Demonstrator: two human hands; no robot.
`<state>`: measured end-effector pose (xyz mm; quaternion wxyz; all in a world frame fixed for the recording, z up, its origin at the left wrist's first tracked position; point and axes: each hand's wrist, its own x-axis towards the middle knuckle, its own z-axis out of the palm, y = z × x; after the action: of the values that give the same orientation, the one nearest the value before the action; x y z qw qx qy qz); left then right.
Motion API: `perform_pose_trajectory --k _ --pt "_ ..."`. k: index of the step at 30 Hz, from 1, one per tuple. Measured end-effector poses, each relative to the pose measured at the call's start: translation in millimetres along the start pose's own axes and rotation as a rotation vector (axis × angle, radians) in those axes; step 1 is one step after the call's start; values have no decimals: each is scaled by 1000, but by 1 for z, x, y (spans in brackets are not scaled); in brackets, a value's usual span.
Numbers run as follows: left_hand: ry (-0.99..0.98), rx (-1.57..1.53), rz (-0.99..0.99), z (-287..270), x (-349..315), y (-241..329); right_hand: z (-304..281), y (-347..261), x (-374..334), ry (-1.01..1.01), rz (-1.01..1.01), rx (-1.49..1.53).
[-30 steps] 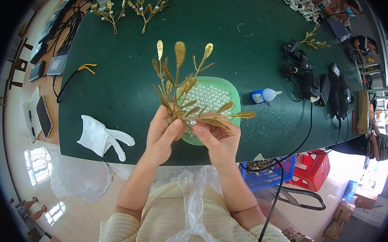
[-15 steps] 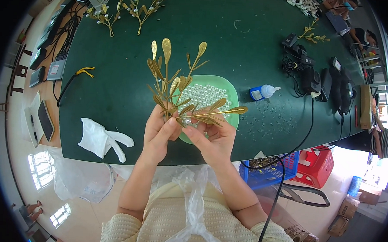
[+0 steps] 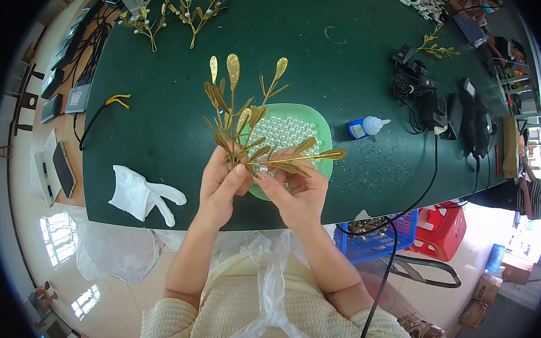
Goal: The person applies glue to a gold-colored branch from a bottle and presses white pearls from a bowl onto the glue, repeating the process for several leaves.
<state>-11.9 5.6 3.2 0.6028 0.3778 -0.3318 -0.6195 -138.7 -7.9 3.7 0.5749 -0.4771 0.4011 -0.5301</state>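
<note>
Left hand (image 3: 219, 189) and right hand (image 3: 300, 200) both pinch the gold, apparently metal, leaf-tipped spray (image 3: 243, 120) above the pale-green, rounded plastic tray (image 3: 327, 135) of glossy white round beads (image 3: 288, 132); uneven thumb pressure could, I judge, bend its thin stems.

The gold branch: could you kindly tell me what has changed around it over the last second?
The gold branch has shifted slightly left, and the right hand has moved left too, closer to the left hand. Nothing was visibly let go; the left hand keeps its grip. The green bowl, blue bottle and white glove stayed put.
</note>
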Motion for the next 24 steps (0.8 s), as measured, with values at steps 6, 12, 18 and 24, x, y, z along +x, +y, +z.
perform_pose_trajectory --k 6,12,18,24 --pt "-4 1 4 -1 0 -1 -1 1 1 -12 -14 -5" --pt "-23 0 4 -3 1 -2 -2 1 1 -11 0 1" --pt "-23 9 8 -4 -1 -2 -1 1 0 -12 -14 31" --pt "-20 13 8 -3 0 -1 -2 2 -1 -16 7 42"
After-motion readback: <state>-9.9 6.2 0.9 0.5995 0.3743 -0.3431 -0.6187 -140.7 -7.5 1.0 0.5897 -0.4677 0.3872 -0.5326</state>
